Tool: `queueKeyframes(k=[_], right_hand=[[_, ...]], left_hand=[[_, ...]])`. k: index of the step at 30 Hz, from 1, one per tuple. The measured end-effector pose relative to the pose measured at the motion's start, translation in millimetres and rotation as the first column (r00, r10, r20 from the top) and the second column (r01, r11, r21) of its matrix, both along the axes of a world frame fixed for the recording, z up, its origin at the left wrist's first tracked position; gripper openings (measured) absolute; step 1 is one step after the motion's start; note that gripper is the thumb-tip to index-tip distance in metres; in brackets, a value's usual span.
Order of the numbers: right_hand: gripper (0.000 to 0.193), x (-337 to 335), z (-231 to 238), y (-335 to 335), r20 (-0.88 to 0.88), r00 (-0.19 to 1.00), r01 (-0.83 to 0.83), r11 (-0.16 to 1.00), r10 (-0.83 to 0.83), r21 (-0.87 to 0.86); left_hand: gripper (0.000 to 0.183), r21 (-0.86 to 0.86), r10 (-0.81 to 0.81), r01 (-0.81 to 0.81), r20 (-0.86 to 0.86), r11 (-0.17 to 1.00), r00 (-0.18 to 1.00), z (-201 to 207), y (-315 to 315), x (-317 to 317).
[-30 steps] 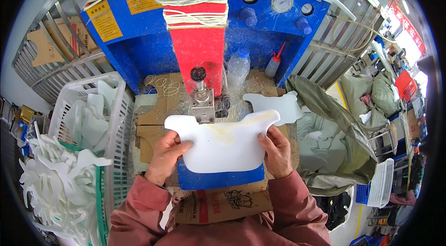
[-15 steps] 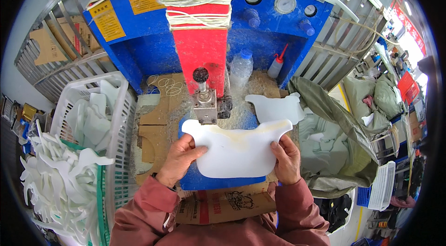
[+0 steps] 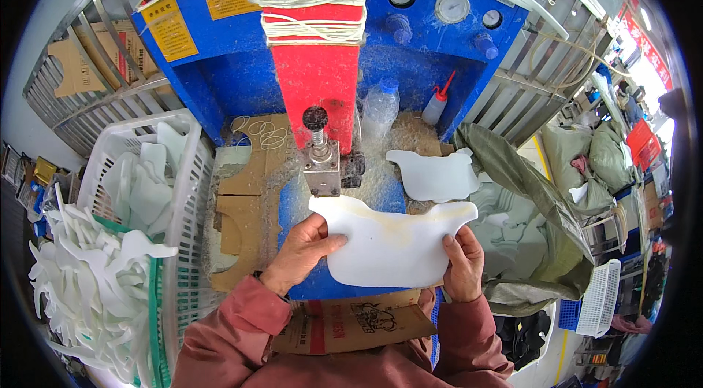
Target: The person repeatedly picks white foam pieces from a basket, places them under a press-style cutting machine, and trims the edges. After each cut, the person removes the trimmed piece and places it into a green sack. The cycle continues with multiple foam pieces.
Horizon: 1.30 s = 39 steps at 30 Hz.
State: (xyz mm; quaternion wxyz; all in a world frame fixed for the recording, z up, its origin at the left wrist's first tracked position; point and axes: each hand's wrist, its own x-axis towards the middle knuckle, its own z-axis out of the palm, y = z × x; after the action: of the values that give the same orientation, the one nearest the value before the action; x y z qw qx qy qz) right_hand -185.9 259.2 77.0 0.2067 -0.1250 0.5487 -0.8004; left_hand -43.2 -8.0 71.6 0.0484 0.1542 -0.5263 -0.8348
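Between our left hand and right hand we grip a white sheet by its two sides, thumbs on its upper face, over the blue plate; its left corner is just beside the metal head, and we cannot tell if they touch. Past it we see the red column, with a second white sheet to its right, and farther out a white basket on our left and a grey-green sack on our right.
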Motion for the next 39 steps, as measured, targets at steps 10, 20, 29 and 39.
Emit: queueKeyframes(k=[10,20,29,39], right_hand=[[0.033,2,-7,18,-0.025,0.994,0.112,0.970,-0.110,0.215],[0.027,17,-61,12,-0.107,0.987,-0.067,0.914,0.120,0.400],[0.023,-9,-57,39,-0.409,0.649,0.011,0.530,0.641,0.848],[0.010,15,-49,30,-0.482,0.764,0.026,0.726,0.429,0.688]], left_hand=[[0.032,-0.115,-0.063,0.069,0.051,0.991,0.997,-7,11,-3],[0.050,-0.333,0.153,-0.103,0.128,0.937,0.980,3,13,96],[0.054,-0.913,0.552,0.171,-0.069,-0.371,0.831,87,-101,238],[0.067,-0.896,0.839,0.433,0.162,-0.095,0.520,53,-179,283]])
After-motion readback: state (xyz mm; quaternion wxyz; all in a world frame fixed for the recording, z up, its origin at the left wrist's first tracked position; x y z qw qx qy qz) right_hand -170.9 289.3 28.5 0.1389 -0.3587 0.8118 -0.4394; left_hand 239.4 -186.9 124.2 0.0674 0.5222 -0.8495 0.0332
